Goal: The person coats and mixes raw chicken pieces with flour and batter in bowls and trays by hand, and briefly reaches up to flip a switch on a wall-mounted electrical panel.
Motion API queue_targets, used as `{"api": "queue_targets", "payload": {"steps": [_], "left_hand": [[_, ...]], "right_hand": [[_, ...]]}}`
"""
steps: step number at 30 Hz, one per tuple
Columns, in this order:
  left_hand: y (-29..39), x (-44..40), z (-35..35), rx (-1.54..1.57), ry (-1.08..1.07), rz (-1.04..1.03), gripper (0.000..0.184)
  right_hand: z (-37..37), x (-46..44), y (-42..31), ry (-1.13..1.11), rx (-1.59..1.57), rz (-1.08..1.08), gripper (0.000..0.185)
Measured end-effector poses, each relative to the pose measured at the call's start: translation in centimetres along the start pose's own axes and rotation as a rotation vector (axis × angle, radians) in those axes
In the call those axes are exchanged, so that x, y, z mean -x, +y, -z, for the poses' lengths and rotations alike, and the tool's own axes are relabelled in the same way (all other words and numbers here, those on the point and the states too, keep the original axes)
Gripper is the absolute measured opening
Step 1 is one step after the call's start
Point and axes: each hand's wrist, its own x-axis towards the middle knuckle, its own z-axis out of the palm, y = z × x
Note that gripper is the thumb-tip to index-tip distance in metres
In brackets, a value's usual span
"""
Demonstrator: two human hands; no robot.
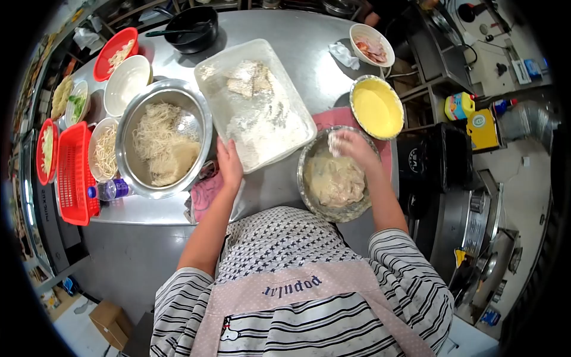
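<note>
My left hand (231, 163) lies against the near left edge of a translucent tub (208, 113), its fingers extended. White flour (262, 134) covers much of the tub's floor, and coated pieces (248, 79) lie toward its far end. Over the far rim of a metal bowl (304, 190) is my right hand (352, 147), fingers curled and whitened at the tips; whatever they hold is too small to make out. Pale, wet meat pieces (338, 181) sit in that bowl. A bowl of yellow liquid (377, 107) stands just beyond it to the right.
At left are a steel bowl of noodles (160, 140), red baskets (74, 172), a bowl of sprouts (106, 149) and a bottle (110, 189). A black pan (193, 30) stands at the back left, a bowl of sliced meat (372, 47) at the back right. Pink cloths lie beneath bowls.
</note>
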Motion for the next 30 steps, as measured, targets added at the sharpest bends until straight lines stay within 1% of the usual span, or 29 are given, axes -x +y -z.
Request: {"api": "queue_targets", "payload": {"steps": [2,3,5,6,8,12,14,15,17,18,20,21,23,24,26,27,29,30], "left_hand": [[0.0,0.1,0.0,0.002,-0.019,-0.003,0.046],[0.2,0.1,0.1,-0.030,-0.008,0.013,0.046],[0.8,0.2,0.0,-0.062,-0.002,0.025,0.046],[1.1,0.2,0.1,-0.038,-0.009,0.022,0.046],[1.6,0.3,0.2,-0.016,-0.016,0.017,0.046],[2.0,0.3,0.2,0.024,-0.026,0.013,0.044],[2.1,0.4,0.3,0.029,-0.021,0.019,0.044],[2.2,0.4,0.4,0.008,-0.026,0.031,0.044],[2.2,0.4,0.4,-0.011,-0.026,0.046,0.043],[2.2,0.4,0.5,-0.013,-0.030,0.054,0.043],[2.2,0.3,0.4,-0.013,-0.032,0.062,0.043],[2.1,0.3,0.4,0.008,-0.031,0.050,0.043],[1.7,0.3,0.4,0.028,-0.034,0.040,0.043],[1.5,0.4,0.3,0.002,-0.009,0.027,0.044],[1.2,0.3,0.1,-0.020,0.013,0.012,0.044],[0.9,0.2,0.1,-0.030,0.014,0.003,0.044],[0.5,0.1,0.1,-0.041,0.019,-0.005,0.045],[0.5,0.0,0.2,0.011,-0.013,0.005,0.045]], "right_hand": [[1.0,1.2,7.1,0.145,0.417,0.082,0.022],[0.7,2.7,7.9,0.152,0.412,0.077,0.022],[-0.2,5.0,9.2,0.189,1.381,0.080,0.025],[-0.8,5.6,9.8,0.192,1.377,0.077,0.025],[-2.0,5.7,11.3,0.391,1.456,0.198,0.026],[-1.1,4.5,12.6,0.385,1.417,0.237,0.021],[0.0,4.0,12.7,0.358,1.298,0.177,0.024],[0.4,4.1,12.6,0.354,1.302,0.182,0.024],[1.1,4.3,12.2,0.401,1.071,0.112,0.030],[1.5,4.5,12.1,0.398,1.074,0.113,0.030],[2.4,5.0,11.9,0.301,0.909,0.183,0.034],[2.8,5.3,11.3,0.299,0.910,0.183,0.034],[3.5,6.1,10.3,0.007,1.194,0.141,0.031],[3.7,6.4,10.5,0.009,1.193,0.139,0.031],[4.0,6.9,10.7,0.053,1.301,0.247,0.026],[4.2,7.1,10.3,0.054,1.302,0.246,0.026],[4.7,7.4,9.2,0.082,1.369,0.135,0.024],[4.8,7.7,8.7,0.079,1.369,0.137,0.024]]}}
